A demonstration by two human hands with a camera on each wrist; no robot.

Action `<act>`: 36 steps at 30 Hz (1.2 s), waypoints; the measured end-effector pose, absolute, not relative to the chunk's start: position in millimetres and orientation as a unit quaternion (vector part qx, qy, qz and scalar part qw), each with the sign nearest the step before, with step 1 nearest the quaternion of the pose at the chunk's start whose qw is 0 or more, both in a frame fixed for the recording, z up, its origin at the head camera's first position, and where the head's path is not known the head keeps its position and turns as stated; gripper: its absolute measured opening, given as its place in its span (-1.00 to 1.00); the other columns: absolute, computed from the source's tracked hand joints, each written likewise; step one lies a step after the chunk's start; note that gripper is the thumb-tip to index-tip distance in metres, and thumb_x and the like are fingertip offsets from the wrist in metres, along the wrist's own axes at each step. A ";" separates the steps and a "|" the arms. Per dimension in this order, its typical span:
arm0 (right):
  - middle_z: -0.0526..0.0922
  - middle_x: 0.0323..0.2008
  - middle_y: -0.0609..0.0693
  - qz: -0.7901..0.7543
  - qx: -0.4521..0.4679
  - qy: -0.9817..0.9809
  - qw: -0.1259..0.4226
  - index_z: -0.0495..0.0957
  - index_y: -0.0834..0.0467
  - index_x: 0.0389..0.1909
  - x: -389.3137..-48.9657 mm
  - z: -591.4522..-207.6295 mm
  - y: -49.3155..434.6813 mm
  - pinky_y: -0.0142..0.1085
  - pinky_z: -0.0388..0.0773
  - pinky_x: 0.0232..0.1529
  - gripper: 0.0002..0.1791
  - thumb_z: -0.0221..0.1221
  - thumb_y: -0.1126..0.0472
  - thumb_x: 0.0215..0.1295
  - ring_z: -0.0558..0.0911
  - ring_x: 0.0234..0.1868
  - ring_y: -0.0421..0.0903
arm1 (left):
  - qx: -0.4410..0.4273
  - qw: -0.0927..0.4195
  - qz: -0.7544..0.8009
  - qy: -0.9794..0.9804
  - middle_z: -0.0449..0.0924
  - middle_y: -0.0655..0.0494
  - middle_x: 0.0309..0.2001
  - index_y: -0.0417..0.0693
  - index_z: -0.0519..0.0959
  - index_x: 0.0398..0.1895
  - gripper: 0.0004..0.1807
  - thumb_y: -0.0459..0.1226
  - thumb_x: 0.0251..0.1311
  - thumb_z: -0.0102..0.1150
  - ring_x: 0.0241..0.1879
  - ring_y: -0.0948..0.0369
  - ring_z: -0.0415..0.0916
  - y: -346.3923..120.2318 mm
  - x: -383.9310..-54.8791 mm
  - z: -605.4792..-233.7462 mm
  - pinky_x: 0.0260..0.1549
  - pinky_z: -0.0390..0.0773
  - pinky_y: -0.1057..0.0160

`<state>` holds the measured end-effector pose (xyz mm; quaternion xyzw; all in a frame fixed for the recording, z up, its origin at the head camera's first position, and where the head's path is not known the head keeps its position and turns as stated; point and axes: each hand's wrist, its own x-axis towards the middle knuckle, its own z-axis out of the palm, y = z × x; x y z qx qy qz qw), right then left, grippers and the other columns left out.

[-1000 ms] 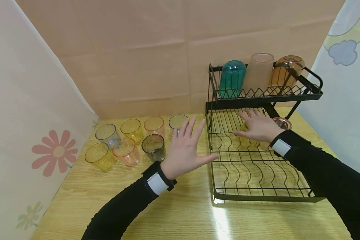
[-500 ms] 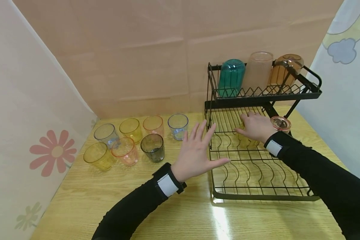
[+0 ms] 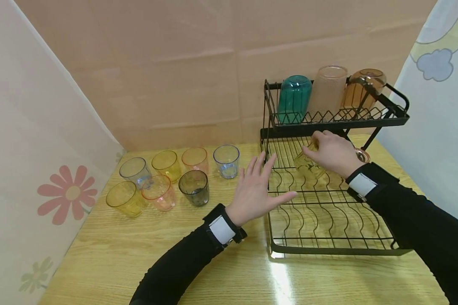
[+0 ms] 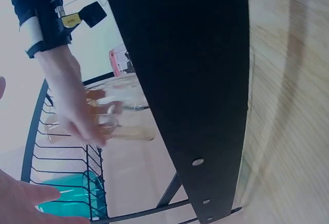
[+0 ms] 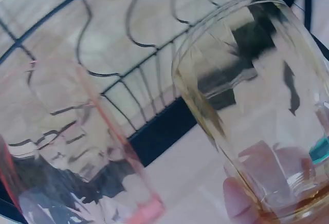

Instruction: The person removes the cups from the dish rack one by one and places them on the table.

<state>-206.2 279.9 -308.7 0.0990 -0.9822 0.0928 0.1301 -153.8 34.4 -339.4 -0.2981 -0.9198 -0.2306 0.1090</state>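
Observation:
Beneath the upper shelf of the black dish rack (image 3: 339,251), my right hand (image 3: 336,153) grips a yellow-tinted clear glass (image 3: 307,168) over the lower tier. In the right wrist view the yellow glass (image 5: 267,106) has its amber base by my fingers and its rim toward the wires. A pink-rimmed glass (image 5: 77,147) is beside it, partly hidden behind my right hand in the head view. My left hand (image 3: 253,192), fingers spread and holding nothing, hovers at the rack's left edge. Its thumb reaches over the lower tier.
Several tinted glasses stand upright on the wooden table at left, among them a grey glass (image 3: 194,188) and a blue-rimmed glass (image 3: 227,162). The upper shelf bears a teal glass (image 3: 295,99), a tall clear pinkish glass (image 3: 328,93) and an amber glass (image 3: 360,93).
My right hand has closed round the yellow glass and raised it slightly, tilting it. My left hand has shifted right toward the rack, fingers still spread.

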 end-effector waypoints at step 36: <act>0.41 -0.05 0.25 0.604 -0.017 -0.795 0.056 0.38 0.33 -0.08 -170.1 -311.1 196.3 -0.18 0.25 -0.20 -0.37 -0.14 -0.21 0.32 0.30 -0.12 0.08 | 0.014 -0.033 -0.837 -0.547 -0.02 0.08 0.33 0.15 -0.03 0.36 -0.13 0.30 0.05 -0.06 0.23 -0.01 0.07 36.9 -143.8 -325.6 0.03 0.08 -0.24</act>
